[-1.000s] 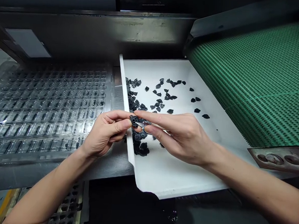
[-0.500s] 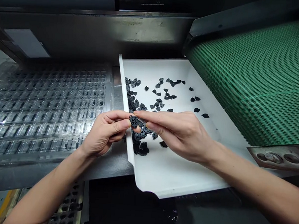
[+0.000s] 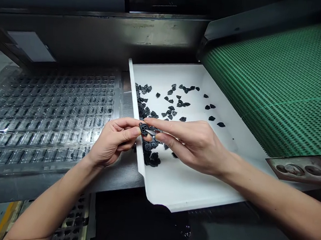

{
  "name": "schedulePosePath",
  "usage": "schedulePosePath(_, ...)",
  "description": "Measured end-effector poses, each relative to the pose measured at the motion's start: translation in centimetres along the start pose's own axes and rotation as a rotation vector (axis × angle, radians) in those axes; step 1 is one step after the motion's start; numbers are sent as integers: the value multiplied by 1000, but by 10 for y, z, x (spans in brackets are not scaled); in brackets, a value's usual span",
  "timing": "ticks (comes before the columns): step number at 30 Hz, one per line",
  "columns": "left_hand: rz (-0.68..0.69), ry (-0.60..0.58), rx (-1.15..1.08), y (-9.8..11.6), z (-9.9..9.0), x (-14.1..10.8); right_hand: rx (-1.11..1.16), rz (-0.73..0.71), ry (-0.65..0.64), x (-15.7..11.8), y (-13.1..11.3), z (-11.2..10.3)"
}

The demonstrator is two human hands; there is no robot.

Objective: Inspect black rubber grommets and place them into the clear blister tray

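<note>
My left hand point(image 3: 114, 142) pinches a small black plastic part point(image 3: 144, 128) between thumb and forefinger, above the tray's left wall. The part is rounded, with cut-out openings and a small tab. My right hand point(image 3: 193, 145) is closed on a thin, pointed silver blade point(image 3: 150, 132). Its tip is at the part's right side; the rest is hidden by the fingers. Right forefinger and left fingertips nearly meet over the part. Below lie many similar black parts point(image 3: 153, 159) in the white tray point(image 3: 188, 190), heaped along its left wall and scattered farther back.
On the left lies a clear plastic tray of small pockets point(image 3: 53, 128), some holding dark parts. A green mesh conveyor belt point(image 3: 287, 88) slopes along the right. A metal wall point(image 3: 105, 40) stands behind. Another tray of dark parts point(image 3: 71, 219) sits lower left.
The blade's pointed end now shows more clearly between the right fingers, against the part. The right thumb has shifted slightly left; the left hand keeps its pinch.
</note>
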State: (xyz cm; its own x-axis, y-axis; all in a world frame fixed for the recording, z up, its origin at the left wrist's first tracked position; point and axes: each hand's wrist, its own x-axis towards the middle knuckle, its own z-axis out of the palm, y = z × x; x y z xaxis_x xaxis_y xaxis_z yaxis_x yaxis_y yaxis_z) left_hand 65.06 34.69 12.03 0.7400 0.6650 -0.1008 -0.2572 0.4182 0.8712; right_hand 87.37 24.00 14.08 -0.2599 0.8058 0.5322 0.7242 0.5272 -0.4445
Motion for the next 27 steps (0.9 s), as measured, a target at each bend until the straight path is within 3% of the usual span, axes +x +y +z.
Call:
schedulePosePath(16,13,-12,28,0,1,0,-58,-20,13,1,0,-1)
schedulePosePath(22,12,2,76,1,1,-2,-67,99,62,3,-4,-5)
schedulePosePath(27,23,-23,86,1,2,-4,154,189,60,6,-8,-1)
